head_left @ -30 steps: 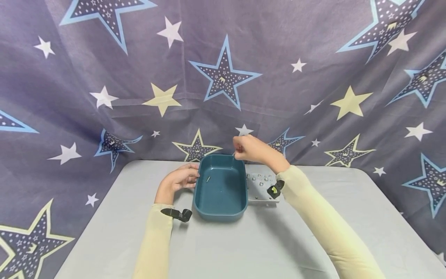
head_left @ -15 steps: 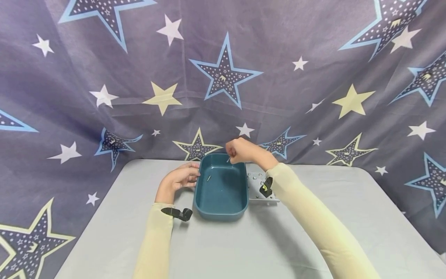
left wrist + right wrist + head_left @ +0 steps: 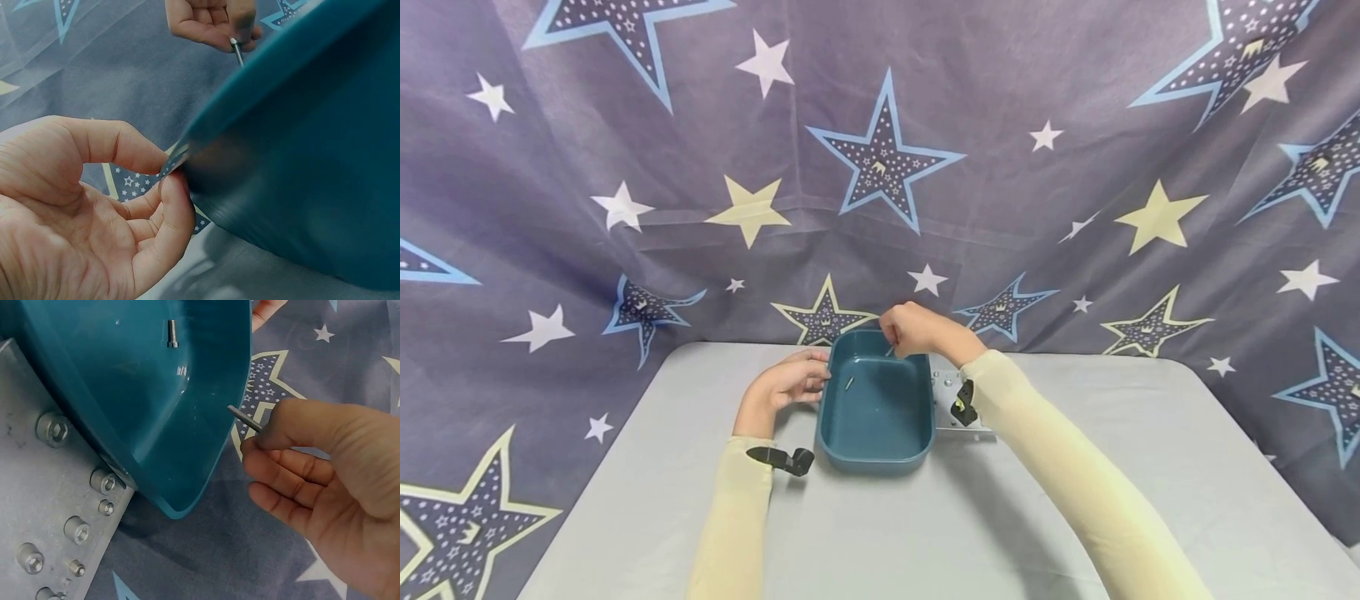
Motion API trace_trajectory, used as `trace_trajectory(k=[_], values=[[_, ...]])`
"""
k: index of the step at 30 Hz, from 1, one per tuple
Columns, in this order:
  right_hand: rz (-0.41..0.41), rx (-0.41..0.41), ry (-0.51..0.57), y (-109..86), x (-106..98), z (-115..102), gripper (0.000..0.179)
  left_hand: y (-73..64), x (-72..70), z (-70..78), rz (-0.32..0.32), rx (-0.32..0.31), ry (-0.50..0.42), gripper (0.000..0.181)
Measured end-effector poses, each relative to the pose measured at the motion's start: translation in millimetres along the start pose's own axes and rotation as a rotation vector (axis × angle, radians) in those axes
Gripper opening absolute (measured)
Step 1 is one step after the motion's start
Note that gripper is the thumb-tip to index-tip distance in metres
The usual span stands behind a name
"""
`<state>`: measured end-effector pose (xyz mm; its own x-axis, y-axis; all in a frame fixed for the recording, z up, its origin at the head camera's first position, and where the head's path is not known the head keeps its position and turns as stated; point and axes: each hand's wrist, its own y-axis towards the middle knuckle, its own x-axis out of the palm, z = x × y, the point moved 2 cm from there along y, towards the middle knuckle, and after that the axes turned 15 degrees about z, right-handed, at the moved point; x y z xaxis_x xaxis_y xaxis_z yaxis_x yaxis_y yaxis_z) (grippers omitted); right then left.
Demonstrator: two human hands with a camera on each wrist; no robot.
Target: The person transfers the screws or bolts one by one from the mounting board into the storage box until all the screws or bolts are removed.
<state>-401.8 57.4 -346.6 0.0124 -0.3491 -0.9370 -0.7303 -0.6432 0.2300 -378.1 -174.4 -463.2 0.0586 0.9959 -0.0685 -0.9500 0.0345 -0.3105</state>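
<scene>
My left hand [image 3: 786, 385] is at the left wall of a deep teal plastic tray [image 3: 876, 425]; in the left wrist view its thumb and index finger pinch the tray's edge. Over the far end of the tray, my right hand [image 3: 913, 327] pinches a metal screw [image 3: 245, 419] between thumb and finger, the bare end pointing out past the fingertips in the right wrist view. Another socket-head screw [image 3: 172, 334] lies on the tray floor, near its left side in the head view. The right fingers cover part of the held screw.
Right beside the tray, a silvery metal block [image 3: 37, 487] carries several socket-head screws of different sizes, partly hidden by my right wrist in the head view. A pale cloth [image 3: 850, 533] covers the table. Behind it hangs a star-patterned curtain [image 3: 1000, 233].
My right hand has moved left from the tray's far right corner to over its far end, carrying the screw. The left hand and tray have stayed in place.
</scene>
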Motion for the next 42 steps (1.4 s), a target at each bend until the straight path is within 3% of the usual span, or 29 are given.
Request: trace_trajectory(k=[8,18,26,30,42], values=[[-0.015,-0.004,-0.007,5.6,9,1,0.031,1.0,1.0,0.4,0.008,-0.005,-0.004,0.046],[0.052,-0.007,-0.011,9.9,24,0,0.028,0.1,1.1,0.2,-0.002,-0.008,-0.007,0.045],[0.087,0.051,-0.174,12.1,37,-3,0.039,-0.9,1.2,2.3,0.0,-0.006,-0.009,0.043],[0.112,0.044,-0.239,13.2,43,-7,0.034,-0.4,1.1,3.2,0.006,-0.006,-0.002,0.04],[0.076,0.062,-0.186,22.2,59,-17,0.034,1.9,0.4,2.8,0.009,-0.023,0.004,0.043]])
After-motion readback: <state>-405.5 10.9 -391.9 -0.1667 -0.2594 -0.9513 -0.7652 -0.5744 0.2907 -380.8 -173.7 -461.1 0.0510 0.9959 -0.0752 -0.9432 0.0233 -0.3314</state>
